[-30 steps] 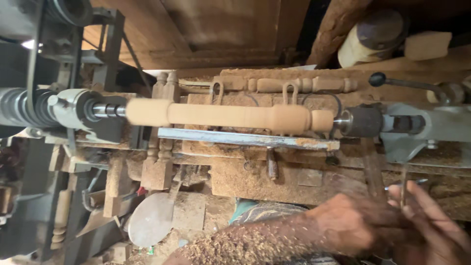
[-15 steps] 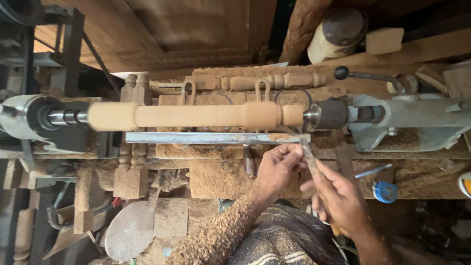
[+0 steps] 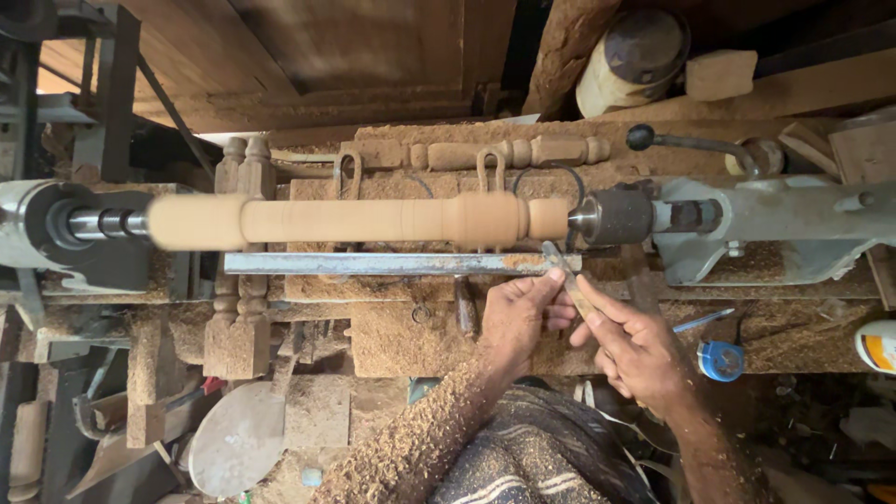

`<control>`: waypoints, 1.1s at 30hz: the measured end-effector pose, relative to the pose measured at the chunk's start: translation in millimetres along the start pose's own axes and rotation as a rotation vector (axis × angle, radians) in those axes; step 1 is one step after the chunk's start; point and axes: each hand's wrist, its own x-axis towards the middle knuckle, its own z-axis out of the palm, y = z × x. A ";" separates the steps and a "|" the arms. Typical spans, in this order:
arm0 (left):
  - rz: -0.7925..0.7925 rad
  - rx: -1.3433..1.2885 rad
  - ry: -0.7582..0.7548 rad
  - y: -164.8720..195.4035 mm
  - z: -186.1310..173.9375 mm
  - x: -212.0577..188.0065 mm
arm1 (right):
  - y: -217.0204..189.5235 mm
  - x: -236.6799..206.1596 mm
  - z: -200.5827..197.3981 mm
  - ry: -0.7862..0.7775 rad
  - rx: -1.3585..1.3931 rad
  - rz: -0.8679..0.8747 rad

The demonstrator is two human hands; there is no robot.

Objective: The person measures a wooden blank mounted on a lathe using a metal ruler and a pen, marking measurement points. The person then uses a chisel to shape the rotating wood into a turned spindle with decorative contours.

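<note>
A pale wooden spindle (image 3: 373, 220) is mounted across the lathe, between the headstock (image 3: 65, 229) at left and the tailstock (image 3: 747, 224) at right. Its edges look blurred, as if spinning. A long metal tool rest (image 3: 392, 264) runs just below it. My left hand (image 3: 518, 313) pinches a slim metal chisel (image 3: 567, 280) close to its tip, where it lies on the right end of the rest. My right hand (image 3: 639, 345) grips the chisel lower down. The tip points at the spindle's right end. Sawdust coats my left forearm.
A finished turned spindle (image 3: 476, 152) lies behind the lathe on a sawdust-covered bench. A cylindrical tin (image 3: 630, 61) stands at the back right. A blue roll of tape (image 3: 721, 360) and a white bottle (image 3: 875, 345) lie at right. Wooden offcuts (image 3: 233, 327) sit at lower left.
Both hands rose from the lower right to the tool rest, taking the chisel to the spindle's right end. The camera view shifted and closed in slightly.
</note>
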 end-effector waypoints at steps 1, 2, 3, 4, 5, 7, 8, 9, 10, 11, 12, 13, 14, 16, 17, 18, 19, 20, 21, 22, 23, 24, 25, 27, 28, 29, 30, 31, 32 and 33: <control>-0.023 -0.019 0.001 -0.2 -0.6 0.8 | -0.5 1.0 1.3 0.011 0.012 0.002; -0.023 -0.018 -0.004 -0.2 -0.7 1.8 | -1.6 2.0 2.3 0.022 0.024 0.003; -0.022 -0.017 -0.009 0.3 -1.0 2.8 | -2.7 2.3 3.2 0.020 0.039 0.005; -0.020 -0.016 -0.013 0.2 -1.1 2.8 | -3.3 1.1 3.9 0.018 0.053 0.007; -0.015 -0.010 -0.015 0.5 -1.0 3.5 | -4.3 0.7 4.3 0.015 0.066 0.010; -0.002 0.004 -0.015 0.4 -1.2 2.8 | -4.5 -1.5 7.0 0.040 0.086 0.011; 0.005 0.003 -0.017 0.4 -1.3 2.6 | -4.2 -3.1 8.0 0.054 0.097 0.013; 0.012 0.001 -0.022 0.0 -0.7 2.2 | -3.6 -4.6 8.7 0.060 0.108 0.018; 0.021 0.000 -0.026 0.4 -0.3 2.4 | -2.7 -5.3 10.2 0.065 0.121 0.022; 0.012 0.001 -0.022 0.3 0.2 1.9 | -1.2 -7.2 11.3 0.072 0.135 0.029; 0.004 0.002 -0.020 0.5 1.4 1.9 | 0.0 -7.2 12.7 0.084 0.169 0.028; -0.003 0.007 -0.015 1.5 1.6 1.7 | 1.8 -6.0 16.2 0.095 0.206 0.026; -0.004 0.005 -0.010 1.9 2.8 1.4 | 3.5 -6.4 17.8 0.108 0.241 0.027; -0.005 0.000 0.001 3.6 4.5 0.5 | 6.5 -7.8 21.3 0.118 0.263 0.022; -0.009 0.014 0.010 4.5 5.2 -0.2 | 7.5 -8.4 23.2 0.123 0.273 0.020; -0.013 0.029 0.019 5.4 5.5 -1.0 | 8.1 -9.7 24.5 0.129 0.268 0.024; -0.018 0.043 0.028 5.9 5.9 -1.7 | 8.5 -12.1 25.8 0.135 0.263 0.030; -0.005 0.055 0.028 6.8 6.0 -1.9 | 8.6 -13.2 28.5 0.140 0.258 0.033; 0.007 0.065 0.027 7.2 6.2 -2.1 | 8.8 -13.8 32.8 0.154 0.275 0.007; 0.020 0.075 0.026 7.3 6.6 -1.9 | 8.9 -14.3 37.5 0.167 0.290 -0.019; 0.012 0.074 0.018 7.4 6.6 -1.7 | 8.8 -14.5 41.7 0.178 0.306 -0.047; 0.005 0.073 0.012 7.3 6.6 -1.3 | 8.8 -14.8 44.8 0.194 0.311 -0.034; 0.001 0.073 0.007 7.4 6.0 -0.8 | 8.7 -15.0 46.8 0.208 0.317 -0.022; -0.007 0.085 0.017 6.9 4.8 0.1 | 8.1 -13.7 46.9 0.199 0.316 -0.004; -0.012 0.089 0.021 6.4 4.4 0.4 | 7.5 -13.2 43.6 0.179 0.308 0.003; -0.001 0.078 0.015 5.8 3.7 0.6 | 6.8 -12.9 39.1 0.161 0.300 0.010; 0.010 0.068 0.009 5.3 2.8 0.7 | 5.9 -11.4 35.1 0.131 0.298 0.004; 0.021 0.058 0.003 4.6 2.0 0.8 | 4.6 -9.2 31.1 0.101 0.297 -0.002; 0.011 0.045 0.011 4.2 1.0 0.9 | 3.5 -7.5 28.8 0.070 0.295 -0.009; 0.002 0.032 0.019 3.7 0.0 1.2 | 2.3 -6.4 27.0 0.068 0.241 -0.011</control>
